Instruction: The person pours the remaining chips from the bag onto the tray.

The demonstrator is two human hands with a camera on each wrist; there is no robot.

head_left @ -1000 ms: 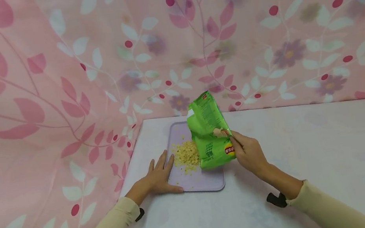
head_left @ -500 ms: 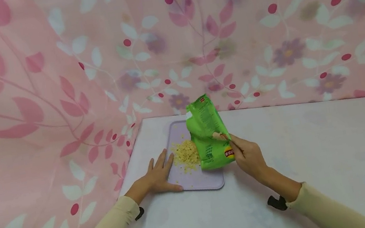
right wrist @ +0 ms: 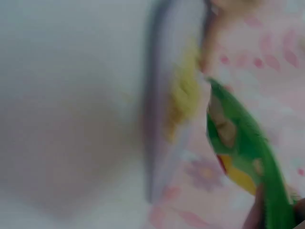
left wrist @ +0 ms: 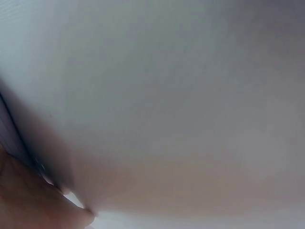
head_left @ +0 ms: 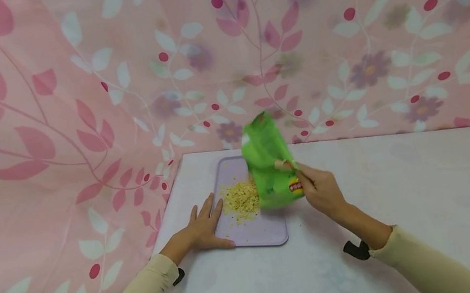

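Observation:
In the head view a green chip bag (head_left: 271,166) is tilted over the right side of a lilac tray (head_left: 258,235). My right hand (head_left: 322,191) pinches its right edge between thumb and fingers. Crushed yellow chips (head_left: 241,201) lie heaped and scattered on the tray, partly behind the bag. My left hand (head_left: 204,229) rests with spread fingers on the tray's left edge. In the right wrist view the bag (right wrist: 248,129) hangs close, with the chips (right wrist: 185,90) blurred beyond it. The left wrist view shows part of my left hand (left wrist: 38,202) at the bottom left.
The tray lies on a white table (head_left: 410,201). A pink leaf-and-flower patterned cloth (head_left: 339,48) hangs behind the table and along its left side. A few stray crumbs lie on the tabletop.
The bag in my right hand has lifted slightly and is blurred by motion. More of the chip heap shows beside it. My left hand stays in place on the tray.

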